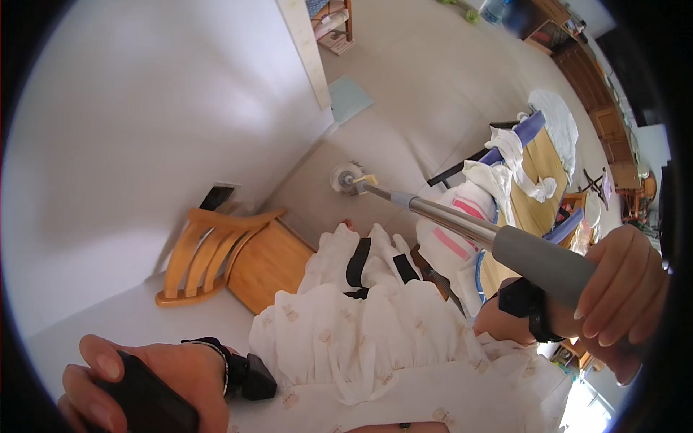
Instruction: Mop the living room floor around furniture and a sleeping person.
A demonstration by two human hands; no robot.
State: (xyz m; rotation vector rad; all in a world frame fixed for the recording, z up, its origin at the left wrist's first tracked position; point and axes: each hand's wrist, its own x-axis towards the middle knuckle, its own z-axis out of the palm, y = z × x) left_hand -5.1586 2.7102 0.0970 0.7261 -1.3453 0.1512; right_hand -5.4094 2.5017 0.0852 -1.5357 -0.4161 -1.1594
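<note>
My left hand [178, 373] is at the lower left, its fingers curled around a black handheld device [154, 395], perhaps a phone. At the right, my right hand [622, 292] grips the grey foam handle [547, 265] of a spin mop. From there the mop's metal pole [455, 215] slants up and left to the round mop head [346, 177], which rests on the tiled floor near the wall corner. Black bands with dark modules are on both wrists. Below the pole spreads a white printed dress [357, 335] that I wear.
A wooden chair [265, 260] stands by the wall at the left. To the right is a folding bed [541, 178] with white cloths draped over it. A pale blue mat [349, 100] lies at the wall's end. Wooden cabinets [606, 119] line the far right.
</note>
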